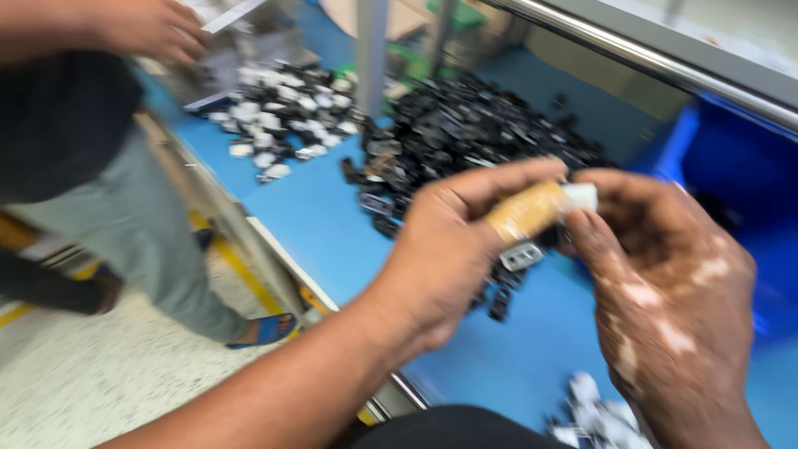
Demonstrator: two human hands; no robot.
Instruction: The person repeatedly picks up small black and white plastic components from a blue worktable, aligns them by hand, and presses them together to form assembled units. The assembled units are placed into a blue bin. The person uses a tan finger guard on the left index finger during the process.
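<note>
Here the left hand (pixel 445 249) and right hand (pixel 665 283) meet above the blue table (pixel 316 216), fingers pinched shut on a tan roll (pixel 528 210) with a white end, held between them. Just behind lies a black pile (pixel 465 133); farther left, a white pile (pixel 283 112). A co-worker's hand (pixel 154 29) is at the far edge.

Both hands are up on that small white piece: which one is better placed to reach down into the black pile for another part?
Probably the left hand: it hangs right over the near edge of the black pile. The right hand sits farther toward the blue bin, fingertips on the white piece.
</note>
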